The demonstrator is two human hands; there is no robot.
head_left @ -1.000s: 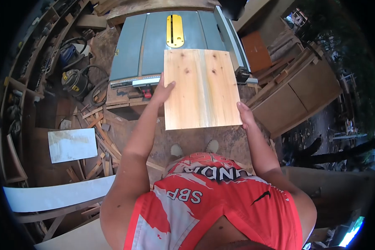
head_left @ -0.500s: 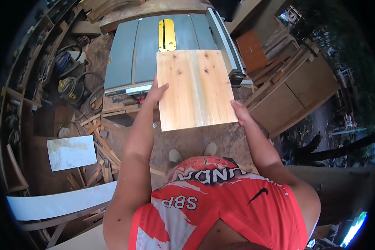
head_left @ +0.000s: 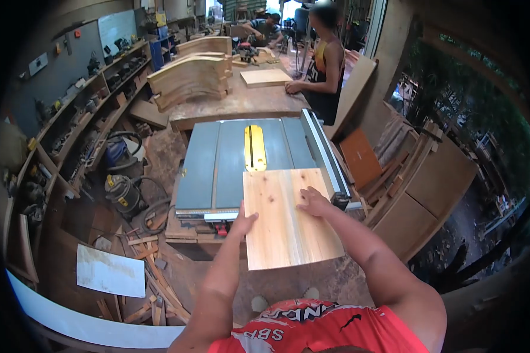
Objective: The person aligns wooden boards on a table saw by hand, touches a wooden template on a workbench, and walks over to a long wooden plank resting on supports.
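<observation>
The knotty softwood panel (head_left: 291,241) is sitting a bit below view ctr., towards 6 o'clock, its far edge overlapping the table saw (head_left: 200,170) at 12 o'clock; whether the two are touching, I cannot tell. The L hand (head_left: 244,223) is gripping the panel's edge at 9 o'clock, thumb on top, the other fingers mostly hiding. The R hand (head_left: 314,203) is lying on the top face at approx. 2 o'clock, its fingers spreading and not clasping anything.

By its looks, the panel is prob. being stiff, of moderate wt. and not fragile, w/ a smooth face that is offering little hold to flat fingers. Opp. edges at 9 and 3 o'clock are looking best for holding, approx. halfway along, so the wt. is balancing betw. both hands; raw edges are possibly giving splinters.

The underside is facing away, so its condition is not showing. The pale stripe along the middle is perhaps marking a glue joint. The yellow throat plate (head_left: 255,147) is showing a dark slot; any blade is too small to make out. Towards 1 o'clock a co-worker (head_left: 331,62) is standing by the worktop (head_left: 256,101), lower legs not showing.
</observation>
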